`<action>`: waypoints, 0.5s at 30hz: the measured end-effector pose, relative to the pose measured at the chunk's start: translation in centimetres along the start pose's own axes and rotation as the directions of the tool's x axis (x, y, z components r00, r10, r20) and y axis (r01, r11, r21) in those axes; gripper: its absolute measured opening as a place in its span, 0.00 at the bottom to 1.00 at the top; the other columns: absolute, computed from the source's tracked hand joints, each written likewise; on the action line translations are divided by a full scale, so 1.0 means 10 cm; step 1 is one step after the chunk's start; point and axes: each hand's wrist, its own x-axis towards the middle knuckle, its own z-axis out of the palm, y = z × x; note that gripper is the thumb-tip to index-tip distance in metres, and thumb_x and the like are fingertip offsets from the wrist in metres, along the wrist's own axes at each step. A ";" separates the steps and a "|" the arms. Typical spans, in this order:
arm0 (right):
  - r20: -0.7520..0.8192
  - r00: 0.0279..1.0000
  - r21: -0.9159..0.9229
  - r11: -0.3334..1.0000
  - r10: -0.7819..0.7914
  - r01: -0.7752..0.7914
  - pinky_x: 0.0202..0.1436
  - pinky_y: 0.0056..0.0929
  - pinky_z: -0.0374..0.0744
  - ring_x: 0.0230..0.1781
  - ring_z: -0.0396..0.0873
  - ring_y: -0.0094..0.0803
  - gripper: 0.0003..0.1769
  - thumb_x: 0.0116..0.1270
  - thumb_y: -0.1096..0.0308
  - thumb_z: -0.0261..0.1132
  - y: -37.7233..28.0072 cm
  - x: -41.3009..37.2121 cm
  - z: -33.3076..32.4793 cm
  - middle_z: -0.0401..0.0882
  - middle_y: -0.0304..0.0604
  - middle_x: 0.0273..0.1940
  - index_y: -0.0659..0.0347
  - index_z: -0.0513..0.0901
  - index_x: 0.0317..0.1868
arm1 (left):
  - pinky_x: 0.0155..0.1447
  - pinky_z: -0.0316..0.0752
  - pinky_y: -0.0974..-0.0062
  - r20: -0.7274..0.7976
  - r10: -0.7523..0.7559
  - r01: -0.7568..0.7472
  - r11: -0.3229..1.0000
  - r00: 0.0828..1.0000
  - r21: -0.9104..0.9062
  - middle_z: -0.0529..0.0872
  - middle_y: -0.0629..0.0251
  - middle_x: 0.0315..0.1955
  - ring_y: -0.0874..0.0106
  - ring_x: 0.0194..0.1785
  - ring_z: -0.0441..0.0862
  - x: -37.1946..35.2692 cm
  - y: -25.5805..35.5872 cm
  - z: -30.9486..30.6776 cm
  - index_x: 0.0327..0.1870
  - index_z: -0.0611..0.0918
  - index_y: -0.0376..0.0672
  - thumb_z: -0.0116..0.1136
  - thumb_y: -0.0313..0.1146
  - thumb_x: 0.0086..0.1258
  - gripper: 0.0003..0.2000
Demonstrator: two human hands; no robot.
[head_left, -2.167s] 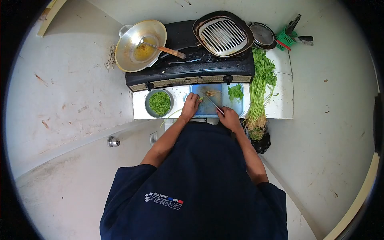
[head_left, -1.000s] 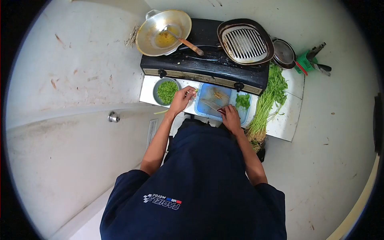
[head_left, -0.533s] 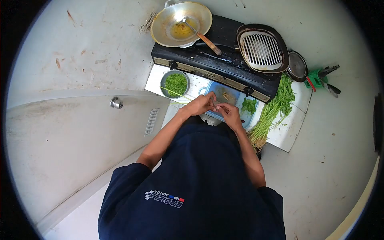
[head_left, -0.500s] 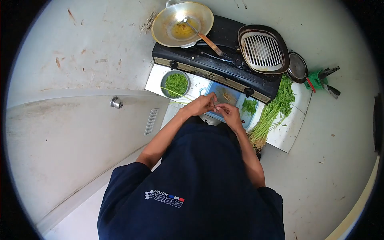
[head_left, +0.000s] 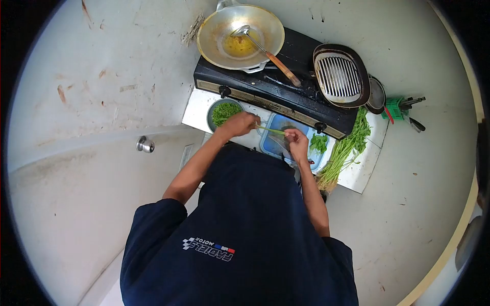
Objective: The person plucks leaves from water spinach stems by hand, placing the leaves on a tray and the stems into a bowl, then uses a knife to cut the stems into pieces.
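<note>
A thin green stem (head_left: 273,131) is stretched between my two hands above a blue tray (head_left: 279,121). My left hand (head_left: 240,125) pinches the stem's left end, close beside a grey bowl (head_left: 210,118) of finely cut greens (head_left: 225,111). At the stem's right end, my right hand (head_left: 297,145) has its fingers closed on it, over the middle of the tray. Loose green leaves (head_left: 319,143) lie in the tray's right part. To the right of the tray rests a bunch of long-stemmed leafy greens (head_left: 348,145) with roots attached.
Behind the tray stands a black gas stove (head_left: 278,89). It carries a wok (head_left: 214,48) with yellowish liquid, a wooden-handled ladle (head_left: 278,64) and a grill pan (head_left: 339,76). A sieve (head_left: 376,94) and a green basket (head_left: 394,109) with a knife (head_left: 416,124) are at right.
My hands were together over the tray; now they are apart, the left moved towards the bowl, with the stem showing between them. The camera view has shifted slightly.
</note>
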 end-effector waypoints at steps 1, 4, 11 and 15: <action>-0.033 0.999 -0.049 0.999 -0.021 0.019 0.44 0.25 0.79 0.37 0.84 0.24 0.07 0.72 0.72 0.70 0.03 0.03 0.03 0.89 0.41 0.38 0.65 0.89 0.46 | 0.56 0.80 0.55 0.011 -0.017 0.017 0.999 1.000 0.039 0.90 0.52 0.44 0.50 0.51 0.87 -0.03 -0.15 -0.05 0.49 0.87 0.43 0.65 0.34 0.69 0.11; -0.104 0.993 -0.119 0.992 -0.049 0.036 0.44 0.25 0.80 0.37 0.84 0.24 0.07 0.72 0.73 0.69 0.08 0.11 0.15 0.89 0.41 0.37 0.66 0.89 0.46 | 0.59 0.80 0.53 0.056 -0.112 0.104 0.986 0.992 0.131 0.90 0.52 0.46 0.48 0.52 0.86 -0.12 -0.49 -0.25 0.51 0.87 0.43 0.64 0.34 0.69 0.12; -0.242 0.970 -0.135 0.991 -0.037 0.004 0.46 0.32 0.83 0.39 0.88 0.35 0.06 0.68 0.77 0.67 0.14 0.14 0.49 0.88 0.49 0.40 0.66 0.88 0.44 | 0.62 0.79 0.51 0.107 -0.067 0.053 0.991 0.992 0.124 0.89 0.50 0.49 0.46 0.55 0.85 -0.24 -0.88 -0.36 0.59 0.83 0.44 0.68 0.38 0.67 0.20; -0.298 0.952 -0.194 0.981 -0.070 0.012 0.50 0.38 0.83 0.43 0.88 0.45 0.09 0.68 0.79 0.64 -0.01 0.08 0.63 0.87 0.52 0.43 0.65 0.88 0.46 | 0.62 0.80 0.51 0.161 -0.142 0.131 0.988 0.977 0.079 0.91 0.53 0.48 0.48 0.55 0.86 -0.24 -0.86 -0.35 0.57 0.82 0.48 0.71 0.35 0.64 0.20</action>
